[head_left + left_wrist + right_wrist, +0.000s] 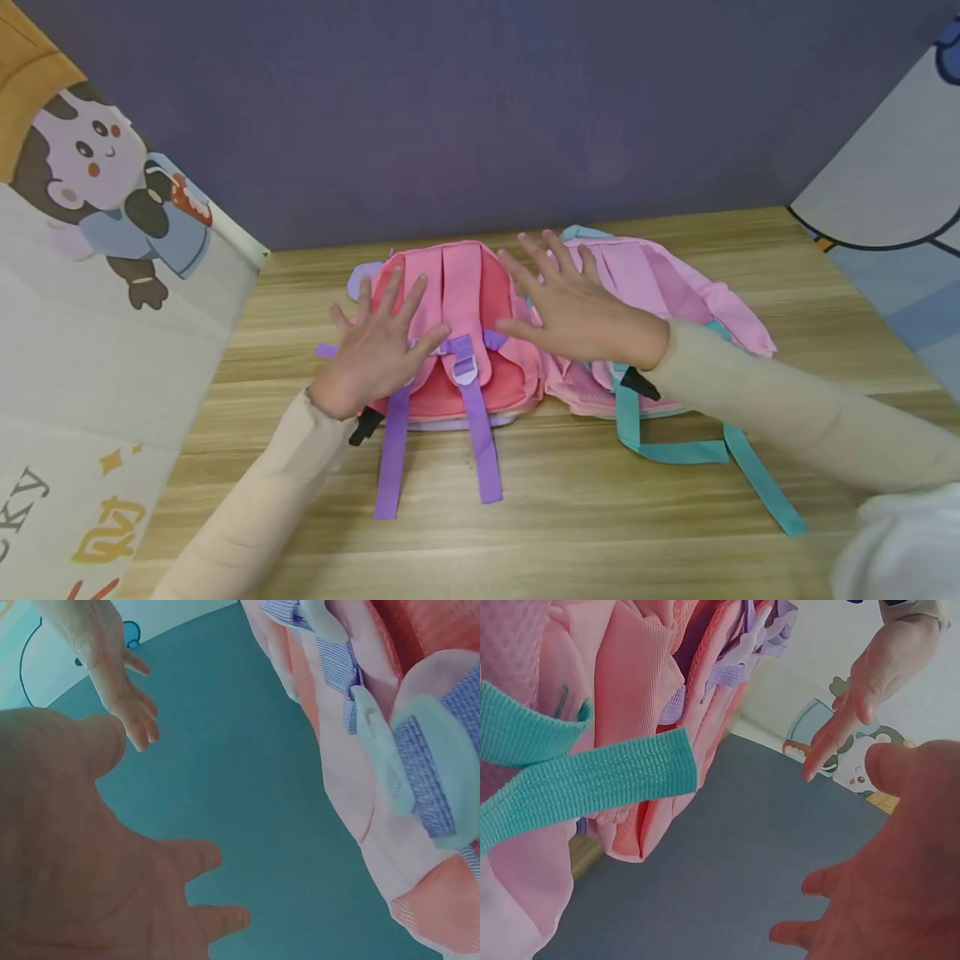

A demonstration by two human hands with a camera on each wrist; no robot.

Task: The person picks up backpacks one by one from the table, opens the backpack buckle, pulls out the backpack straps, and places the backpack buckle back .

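Two small backpacks lie side by side on a wooden table, straps facing up. The left one is a coral-pink backpack [461, 283] with purple webbing straps [480, 442]; its padded straps and buckles also show in the left wrist view. On the right is a light pink backpack [637, 267] with teal webbing straps [761, 483]. My left hand [378, 346], fingers spread, hovers over the left part of the coral backpack. The right hand [573, 304] is spread above where the two bags meet and hides part of the light pink one. Neither hand holds anything.
The wooden table [600, 525] extends in front of the bags. Behind it stands a dark blue-grey wall [510, 117]. A white panel with a cartoon figure [97, 158] borders the left side, and another printed panel [892, 158] the right.
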